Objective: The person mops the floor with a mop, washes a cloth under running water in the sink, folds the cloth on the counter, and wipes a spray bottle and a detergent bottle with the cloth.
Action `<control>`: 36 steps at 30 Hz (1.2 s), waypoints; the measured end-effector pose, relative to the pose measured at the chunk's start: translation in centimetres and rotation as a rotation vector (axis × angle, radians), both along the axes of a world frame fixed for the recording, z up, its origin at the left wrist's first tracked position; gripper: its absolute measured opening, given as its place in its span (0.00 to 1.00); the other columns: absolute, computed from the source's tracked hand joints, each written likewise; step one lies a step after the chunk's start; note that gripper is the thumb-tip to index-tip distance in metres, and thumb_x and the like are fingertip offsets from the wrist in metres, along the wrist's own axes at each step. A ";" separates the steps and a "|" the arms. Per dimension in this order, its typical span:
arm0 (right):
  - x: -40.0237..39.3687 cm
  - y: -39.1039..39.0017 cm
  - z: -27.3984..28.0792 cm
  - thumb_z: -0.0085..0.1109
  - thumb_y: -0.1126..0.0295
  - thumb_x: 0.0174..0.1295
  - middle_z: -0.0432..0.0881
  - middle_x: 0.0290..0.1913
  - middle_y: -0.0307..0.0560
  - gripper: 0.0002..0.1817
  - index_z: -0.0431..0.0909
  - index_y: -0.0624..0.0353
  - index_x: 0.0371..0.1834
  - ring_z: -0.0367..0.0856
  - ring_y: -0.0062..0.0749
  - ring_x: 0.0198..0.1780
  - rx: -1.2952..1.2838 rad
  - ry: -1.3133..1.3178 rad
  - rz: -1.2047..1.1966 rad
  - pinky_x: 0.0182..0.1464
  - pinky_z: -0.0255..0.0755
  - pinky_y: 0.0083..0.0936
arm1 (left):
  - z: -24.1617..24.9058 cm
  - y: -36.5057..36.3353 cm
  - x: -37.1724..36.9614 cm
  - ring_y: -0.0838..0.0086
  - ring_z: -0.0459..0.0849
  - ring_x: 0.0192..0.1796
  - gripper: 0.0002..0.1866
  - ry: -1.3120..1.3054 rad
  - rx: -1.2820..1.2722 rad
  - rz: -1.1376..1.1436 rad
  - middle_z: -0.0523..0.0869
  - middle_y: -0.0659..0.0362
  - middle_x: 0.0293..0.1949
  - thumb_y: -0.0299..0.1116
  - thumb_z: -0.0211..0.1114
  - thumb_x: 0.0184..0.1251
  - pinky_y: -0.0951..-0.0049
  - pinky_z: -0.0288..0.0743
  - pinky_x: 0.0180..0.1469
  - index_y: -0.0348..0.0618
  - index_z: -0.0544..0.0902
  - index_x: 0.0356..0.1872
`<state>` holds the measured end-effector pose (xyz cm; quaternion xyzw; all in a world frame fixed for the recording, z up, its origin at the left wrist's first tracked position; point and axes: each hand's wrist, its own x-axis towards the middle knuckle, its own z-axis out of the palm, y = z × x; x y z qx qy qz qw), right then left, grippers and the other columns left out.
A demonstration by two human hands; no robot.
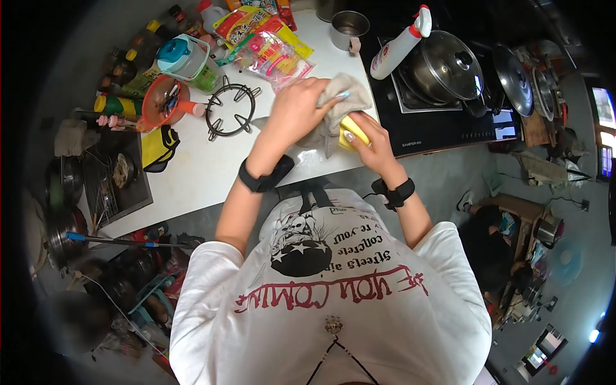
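Observation:
My left hand (300, 110) is closed on a crumpled grey cloth (350, 90), its fingers pressing into the folds. Just to the right, my right hand (371, 142) grips a smooth yellow object (355, 130) with a rounded edge. The cloth lies against the yellow object and covers part of it, so its full shape is hidden. Both hands are over the front edge of the white counter (244, 163). A black pan support (232, 110) lies flat on the counter, left of my left hand.
Food packets (273, 54), a metal mug (350, 31) and a lidded clear jug (189, 61) stand beyond my hands. On the right, a spray bottle (401, 45) stands by a lidded pot (446, 67) on the black stove (417, 131). An orange bowl (156, 115) sits at left.

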<state>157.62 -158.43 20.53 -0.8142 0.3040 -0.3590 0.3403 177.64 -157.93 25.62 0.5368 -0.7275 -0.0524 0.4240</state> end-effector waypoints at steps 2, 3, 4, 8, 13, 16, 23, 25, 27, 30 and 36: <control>0.0 -0.2 0.2 0.54 0.78 0.47 0.73 0.52 0.58 0.25 0.69 0.63 0.54 0.69 0.47 0.57 0.041 -0.013 -0.023 0.58 0.62 0.31 | 0.1 -0.7 -1.0 0.55 0.80 0.34 0.16 -0.033 0.328 0.080 0.81 0.46 0.30 0.41 0.60 0.55 0.63 0.73 0.37 0.37 0.79 0.35; 0.0 -0.4 0.3 0.54 0.78 0.47 0.73 0.52 0.58 0.25 0.69 0.63 0.54 0.69 0.47 0.57 0.030 -0.010 -0.025 0.58 0.62 0.31 | 0.2 -1.1 -0.7 0.55 0.79 0.33 0.17 -0.007 0.371 0.079 0.80 0.44 0.27 0.44 0.59 0.57 0.65 0.72 0.36 0.36 0.80 0.33; 0.0 -0.4 0.4 0.54 0.78 0.47 0.72 0.52 0.58 0.25 0.69 0.63 0.54 0.68 0.47 0.57 0.028 -0.018 -0.005 0.59 0.61 0.31 | -0.2 -1.5 -0.3 0.55 0.79 0.33 0.17 -0.005 0.360 0.074 0.80 0.44 0.27 0.44 0.59 0.57 0.65 0.72 0.36 0.36 0.80 0.33; 0.0 -0.2 0.3 0.53 0.78 0.47 0.71 0.53 0.58 0.26 0.68 0.62 0.54 0.67 0.47 0.58 0.059 -0.012 0.016 0.59 0.61 0.31 | -2.9 -2.5 2.1 0.72 0.81 0.35 0.17 0.507 0.566 -0.133 0.81 0.51 0.30 0.43 0.55 0.62 0.73 0.72 0.38 0.36 0.78 0.37; -0.1 -0.3 0.8 0.54 0.75 0.50 0.70 0.55 0.55 0.27 0.65 0.61 0.58 0.65 0.47 0.60 0.023 0.083 0.067 0.61 0.57 0.32 | -4.1 -1.1 1.8 0.72 0.77 0.48 0.20 1.400 0.711 -0.257 0.76 0.55 0.48 0.39 0.50 0.66 0.70 0.72 0.49 0.37 0.66 0.55; -0.2 -0.6 1.9 0.54 0.75 0.50 0.70 0.56 0.52 0.28 0.63 0.60 0.59 0.65 0.44 0.60 0.098 0.100 0.152 0.63 0.54 0.31 | -4.9 -0.8 1.8 0.69 0.77 0.49 0.21 1.636 0.685 -0.281 0.75 0.55 0.50 0.41 0.49 0.67 0.68 0.72 0.51 0.40 0.64 0.56; -2.5 -9.6 2.8 0.51 0.76 0.58 0.68 0.54 0.51 0.27 0.56 0.66 0.62 0.68 0.31 0.55 0.128 -0.489 -0.408 0.54 0.64 0.23 | -5.4 -0.2 1.8 0.68 0.77 0.49 0.24 1.854 0.626 -0.413 0.75 0.54 0.50 0.47 0.47 0.67 0.67 0.71 0.51 0.38 0.66 0.55; -1.8 -13.6 1.6 0.57 0.73 0.54 0.63 0.59 0.57 0.39 0.45 0.66 0.66 0.59 0.40 0.63 -0.047 -0.463 -0.482 0.62 0.56 0.32 | -5.4 -0.2 1.6 0.67 0.76 0.50 0.26 1.884 0.569 -0.370 0.75 0.53 0.50 0.48 0.46 0.67 0.66 0.70 0.53 0.38 0.65 0.56; -0.4 -16.0 1.4 0.59 0.71 0.53 0.64 0.58 0.57 0.39 0.47 0.66 0.65 0.61 0.39 0.61 -0.074 -0.437 -0.534 0.61 0.57 0.31 | -5.1 0.2 1.6 0.67 0.75 0.51 0.26 1.903 0.494 -0.332 0.75 0.53 0.50 0.49 0.46 0.67 0.66 0.70 0.53 0.38 0.64 0.56; 0.6 -18.2 0.6 0.63 0.66 0.50 0.67 0.55 0.56 0.39 0.53 0.66 0.62 0.65 0.38 0.57 -0.005 -0.457 -0.557 0.58 0.60 0.29 | -4.8 1.1 2.3 0.65 0.75 0.51 0.27 1.869 0.357 -0.222 0.74 0.52 0.51 0.51 0.44 0.67 0.64 0.69 0.54 0.38 0.63 0.57; 0.7 -21.6 0.0 0.63 0.71 0.49 0.73 0.49 0.45 0.27 0.67 0.62 0.54 0.73 0.26 0.47 -0.084 -0.412 -0.578 0.51 0.66 0.23 | -5.3 3.8 4.3 0.63 0.75 0.51 0.27 1.955 0.327 -0.311 0.74 0.52 0.50 0.52 0.40 0.68 0.61 0.69 0.55 0.40 0.64 0.56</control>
